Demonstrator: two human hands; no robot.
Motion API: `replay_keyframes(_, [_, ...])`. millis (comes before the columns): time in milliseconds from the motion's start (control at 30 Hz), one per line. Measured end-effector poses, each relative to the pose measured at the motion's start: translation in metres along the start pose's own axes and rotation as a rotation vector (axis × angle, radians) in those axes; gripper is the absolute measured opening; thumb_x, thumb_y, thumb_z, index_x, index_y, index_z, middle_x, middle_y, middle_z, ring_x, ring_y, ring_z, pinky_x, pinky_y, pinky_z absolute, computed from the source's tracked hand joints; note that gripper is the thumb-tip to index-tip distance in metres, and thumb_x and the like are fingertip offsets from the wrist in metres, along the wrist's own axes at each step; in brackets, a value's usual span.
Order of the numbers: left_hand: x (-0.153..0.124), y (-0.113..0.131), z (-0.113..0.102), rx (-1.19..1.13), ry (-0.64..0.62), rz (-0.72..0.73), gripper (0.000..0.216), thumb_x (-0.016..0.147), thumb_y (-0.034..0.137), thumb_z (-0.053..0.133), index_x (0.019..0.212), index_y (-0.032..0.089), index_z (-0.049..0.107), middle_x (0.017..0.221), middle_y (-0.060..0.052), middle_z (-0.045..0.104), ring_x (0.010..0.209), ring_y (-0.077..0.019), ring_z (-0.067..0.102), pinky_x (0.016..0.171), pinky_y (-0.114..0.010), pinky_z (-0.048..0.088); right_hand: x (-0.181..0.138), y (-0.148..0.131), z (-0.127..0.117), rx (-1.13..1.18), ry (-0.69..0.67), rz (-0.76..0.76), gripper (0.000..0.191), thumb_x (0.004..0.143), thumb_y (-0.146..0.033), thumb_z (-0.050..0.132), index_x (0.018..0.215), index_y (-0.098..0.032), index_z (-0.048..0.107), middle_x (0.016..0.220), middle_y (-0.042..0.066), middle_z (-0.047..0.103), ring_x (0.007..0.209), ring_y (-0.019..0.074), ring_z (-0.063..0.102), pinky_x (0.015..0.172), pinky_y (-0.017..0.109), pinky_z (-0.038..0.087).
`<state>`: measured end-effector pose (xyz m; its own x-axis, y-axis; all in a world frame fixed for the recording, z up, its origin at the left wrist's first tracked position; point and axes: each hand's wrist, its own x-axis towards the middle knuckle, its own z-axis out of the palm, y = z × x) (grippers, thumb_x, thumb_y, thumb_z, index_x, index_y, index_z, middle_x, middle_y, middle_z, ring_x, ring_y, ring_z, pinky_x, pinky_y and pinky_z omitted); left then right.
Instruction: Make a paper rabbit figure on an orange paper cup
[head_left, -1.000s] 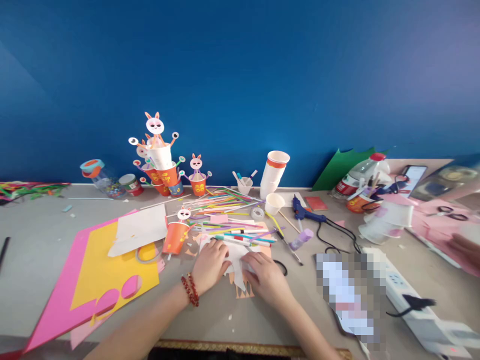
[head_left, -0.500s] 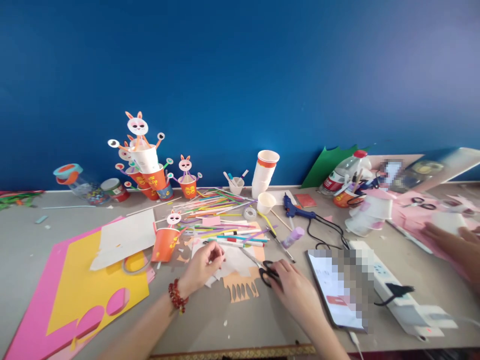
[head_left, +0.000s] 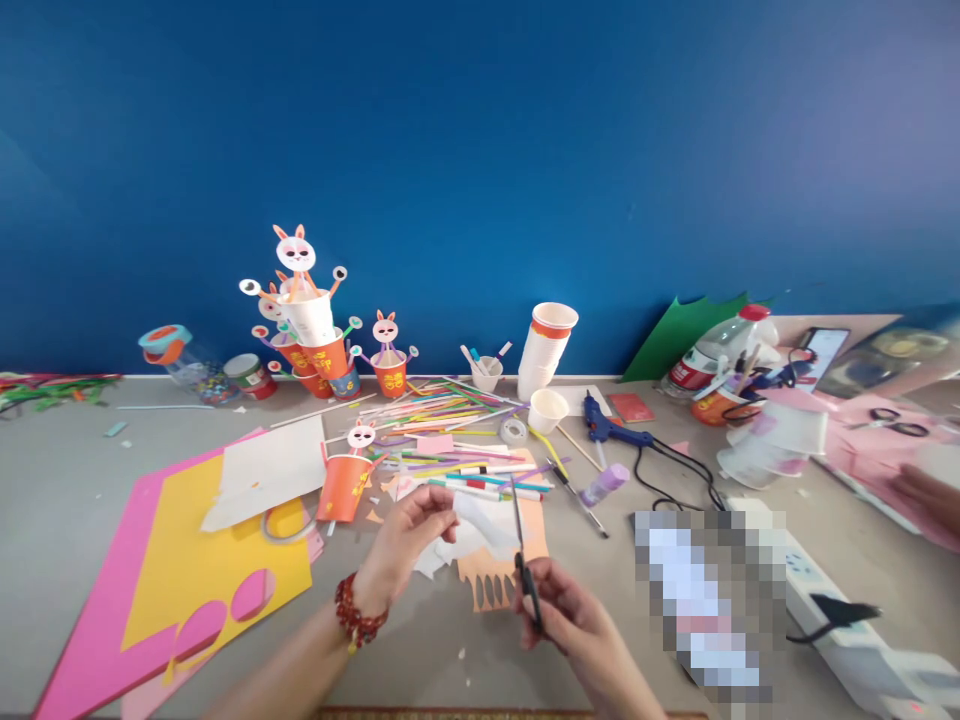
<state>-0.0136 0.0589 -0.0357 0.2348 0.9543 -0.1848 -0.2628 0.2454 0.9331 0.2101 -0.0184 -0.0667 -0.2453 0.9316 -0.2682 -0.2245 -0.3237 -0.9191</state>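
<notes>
The head camera looks down on a cluttered grey table (head_left: 67,500) against a blue wall. At 6 o'clock, both forearms run out of the bottom edge of the picture.

The left hand (head_left: 409,530), with a red bead bracelet (head_left: 356,612) on its wrist, is raised just off the table. Its thumb and fingertips are pinched on the edge of a thin white paper scrap (head_left: 484,518), which stretches toward 3 o'clock. The scrap's outline is soft and hard to trace.

The right hand (head_left: 574,628) is clenched round the loops of the black-handled metal scissors (head_left: 523,555), which point to 12 o'clock. The blades meet the scrap's right end and read as a single dark line, so it cannot be told whether they are parted. The fingers hide most of the loops.

Beneath the scissors lies an orange card with a row of oval cut-outs (head_left: 491,588), partly covered by the scrap.

At 9 o'clock of the left hand lie a tipped orange paper cup with a rabbit face (head_left: 343,487) and a yellow sheet on a pink sheet (head_left: 217,560). A heap of coloured straws (head_left: 450,415) lies at 12 o'clock.

At 3 o'clock a pixelated block (head_left: 705,590) hides a flat object, and a white power strip (head_left: 840,625) beside it is cut off at the corner. Another person's hand (head_left: 926,492) shows, blurred, at the right edge.
</notes>
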Motion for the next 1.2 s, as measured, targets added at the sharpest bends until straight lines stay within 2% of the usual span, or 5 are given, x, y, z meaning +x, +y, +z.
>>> replay_keyframes(133, [-0.007,0.002,0.005,-0.187,0.063,-0.012,0.016,0.075,0.025,0.074,0.08,0.018,0.061,0.069,0.002,0.062,0.062,-0.0096,0.056,0.064,-0.022,0.045,0.011,0.019,0.031,0.026,-0.085,0.052,0.051,0.074,-0.064,0.07,0.076,-0.021,0.043,0.063,-0.003,0.056,0.043,0.0069,0.046,0.044,0.019,0.038])
replay_keyframes(367, [-0.009,-0.008,0.01,-0.377,0.138,0.011,0.02,0.076,0.023,0.074,0.076,0.017,0.055,0.069,0.001,0.061,0.061,-0.0091,0.055,0.062,-0.022,0.044,0.018,0.005,0.048,0.021,-0.09,-0.033,0.054,0.082,-0.07,0.055,0.091,-0.017,0.053,0.071,0.001,0.061,0.048,0.0074,0.049,0.049,0.021,0.038])
replay_keyframes(567, [-0.007,-0.009,0.015,-0.468,0.316,0.099,0.024,0.071,0.022,0.077,0.076,0.019,0.054,0.081,0.001,0.062,0.094,-0.0183,0.065,0.073,-0.025,0.048,0.015,0.011,0.048,-0.107,-0.123,-0.013,0.052,0.081,-0.069,0.057,0.09,-0.017,0.052,0.071,0.0,0.062,0.046,0.0067,0.048,0.048,0.02,0.036])
replay_keyframes(900, [-0.015,-0.016,0.033,-0.438,0.172,0.018,0.023,0.077,0.024,0.069,0.078,0.021,0.046,0.074,0.002,0.065,0.072,-0.0144,0.064,0.073,-0.028,0.048,0.028,0.01,0.062,-0.063,-0.1,-0.072,0.049,0.08,-0.067,0.06,0.079,-0.02,0.045,0.062,-0.004,0.056,0.042,0.0056,0.042,0.043,0.019,0.036])
replay_keyframes(1200, [-0.018,-0.023,0.035,-0.49,0.174,-0.033,0.026,0.077,0.021,0.072,0.083,0.02,0.047,0.079,-0.001,0.071,0.074,-0.0131,0.065,0.073,-0.025,0.047,0.031,0.02,0.059,-0.018,-0.068,-0.072,0.047,0.08,-0.064,0.063,0.077,-0.02,0.045,0.057,-0.005,0.056,0.038,0.0047,0.038,0.038,0.017,0.032])
